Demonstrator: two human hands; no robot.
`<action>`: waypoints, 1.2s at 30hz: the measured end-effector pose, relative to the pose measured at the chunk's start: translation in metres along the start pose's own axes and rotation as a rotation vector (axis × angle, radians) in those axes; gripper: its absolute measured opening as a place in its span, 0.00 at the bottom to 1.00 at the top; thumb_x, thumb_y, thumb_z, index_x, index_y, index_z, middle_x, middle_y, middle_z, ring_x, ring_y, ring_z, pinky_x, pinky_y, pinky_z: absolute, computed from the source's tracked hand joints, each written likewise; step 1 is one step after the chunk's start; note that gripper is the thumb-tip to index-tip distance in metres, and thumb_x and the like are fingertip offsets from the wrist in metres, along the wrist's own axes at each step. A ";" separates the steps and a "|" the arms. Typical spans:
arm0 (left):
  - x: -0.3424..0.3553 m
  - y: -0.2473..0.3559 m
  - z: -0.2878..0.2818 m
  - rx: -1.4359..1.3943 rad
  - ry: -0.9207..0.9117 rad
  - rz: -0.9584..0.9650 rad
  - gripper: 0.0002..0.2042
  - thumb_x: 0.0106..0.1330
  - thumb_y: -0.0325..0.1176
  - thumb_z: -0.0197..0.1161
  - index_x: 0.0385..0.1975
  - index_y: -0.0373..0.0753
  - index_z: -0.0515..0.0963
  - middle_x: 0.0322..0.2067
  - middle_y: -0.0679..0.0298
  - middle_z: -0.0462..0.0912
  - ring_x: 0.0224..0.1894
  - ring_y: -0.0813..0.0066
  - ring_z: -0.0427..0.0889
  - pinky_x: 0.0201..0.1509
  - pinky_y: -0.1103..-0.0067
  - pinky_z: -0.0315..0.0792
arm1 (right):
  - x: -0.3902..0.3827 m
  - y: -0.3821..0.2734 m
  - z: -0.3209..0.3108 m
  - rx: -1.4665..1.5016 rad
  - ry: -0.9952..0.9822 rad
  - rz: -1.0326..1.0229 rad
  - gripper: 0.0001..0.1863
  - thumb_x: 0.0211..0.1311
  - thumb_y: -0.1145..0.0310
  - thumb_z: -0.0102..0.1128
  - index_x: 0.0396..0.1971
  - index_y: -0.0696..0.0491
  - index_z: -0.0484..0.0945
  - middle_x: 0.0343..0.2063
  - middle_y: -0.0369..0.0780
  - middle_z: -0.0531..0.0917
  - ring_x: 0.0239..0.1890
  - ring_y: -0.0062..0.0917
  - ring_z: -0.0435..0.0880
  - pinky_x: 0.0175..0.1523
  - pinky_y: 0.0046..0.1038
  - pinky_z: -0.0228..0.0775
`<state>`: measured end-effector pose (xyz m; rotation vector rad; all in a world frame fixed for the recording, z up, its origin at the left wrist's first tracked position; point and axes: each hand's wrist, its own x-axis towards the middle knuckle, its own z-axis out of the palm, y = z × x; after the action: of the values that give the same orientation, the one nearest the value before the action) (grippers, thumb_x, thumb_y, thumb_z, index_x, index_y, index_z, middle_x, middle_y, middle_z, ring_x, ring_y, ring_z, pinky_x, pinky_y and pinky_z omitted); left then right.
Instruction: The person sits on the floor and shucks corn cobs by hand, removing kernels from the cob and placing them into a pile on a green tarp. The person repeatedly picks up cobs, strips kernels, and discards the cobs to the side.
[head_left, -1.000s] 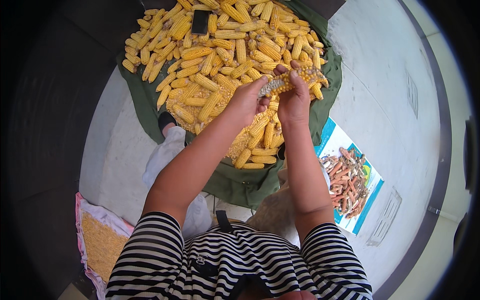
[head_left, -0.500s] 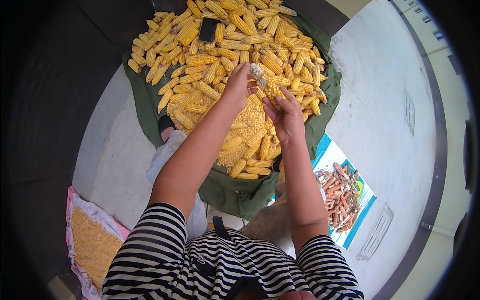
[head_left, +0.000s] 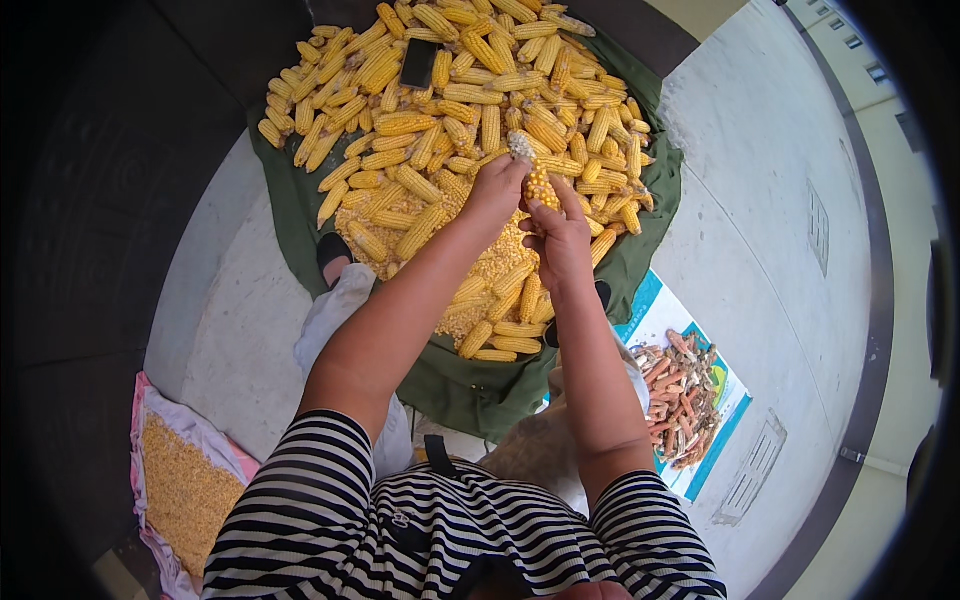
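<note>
The work in hand looks to be shelling a partly stripped corn ear (head_left: 541,190), held above the near middle of a heap of yellow corn ears (head_left: 510,82) on a green cloth (head_left: 658,210). The two hands are together on it: the right hand (head_left: 560,237) is clamped round the near part, where yellow kernels remain, while the left hand (head_left: 497,195) closes on its left side, just below the pale, bare far tip; its fingers behind the ear are hidden. The shelling seems partway through, with kernels left along the middle. The next move would call for a steady right grip and firm left thumb pressure against those rows, with the ear turned to expose more. Loose kernels (head_left: 497,260) lie beneath, between the ears, so keeping it over them seems sensible. Reddish bare cobs (head_left: 684,395) lie to the near right on a white-and-blue sheet (head_left: 640,302).
</note>
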<state>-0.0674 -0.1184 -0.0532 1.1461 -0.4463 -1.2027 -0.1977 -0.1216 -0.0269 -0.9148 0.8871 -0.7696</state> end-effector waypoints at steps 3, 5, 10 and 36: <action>-0.002 -0.007 0.002 0.145 0.060 0.099 0.12 0.70 0.36 0.47 0.32 0.35 0.72 0.26 0.66 0.74 0.27 0.78 0.71 0.32 0.75 0.68 | -0.001 0.006 0.003 -0.068 -0.002 -0.042 0.31 0.60 0.75 0.58 0.65 0.54 0.62 0.31 0.39 0.80 0.24 0.18 0.76 0.26 0.17 0.66; 0.002 -0.014 -0.002 0.258 0.181 0.183 0.13 0.67 0.36 0.47 0.28 0.32 0.71 0.21 0.58 0.73 0.24 0.69 0.71 0.31 0.71 0.68 | -0.004 0.014 0.008 -0.145 0.000 -0.074 0.32 0.59 0.74 0.58 0.65 0.55 0.62 0.29 0.38 0.79 0.24 0.17 0.75 0.25 0.18 0.66; 0.000 -0.012 -0.003 0.370 0.320 0.277 0.13 0.64 0.34 0.46 0.24 0.31 0.70 0.17 0.52 0.71 0.21 0.62 0.71 0.30 0.67 0.68 | -0.011 0.020 0.016 -0.309 -0.036 -0.161 0.33 0.59 0.73 0.56 0.66 0.55 0.60 0.29 0.37 0.78 0.24 0.16 0.74 0.25 0.17 0.65; -0.024 0.007 -0.001 -0.385 0.109 0.026 0.14 0.74 0.34 0.47 0.50 0.30 0.71 0.35 0.63 0.78 0.35 0.78 0.79 0.37 0.79 0.74 | -0.013 0.014 0.029 -0.025 -0.057 -0.111 0.32 0.63 0.75 0.54 0.68 0.54 0.57 0.29 0.34 0.76 0.25 0.15 0.71 0.29 0.19 0.65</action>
<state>-0.0722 -0.0970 -0.0403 0.8650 -0.1369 -1.1371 -0.1746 -0.0952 -0.0262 -1.0098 0.8032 -0.8248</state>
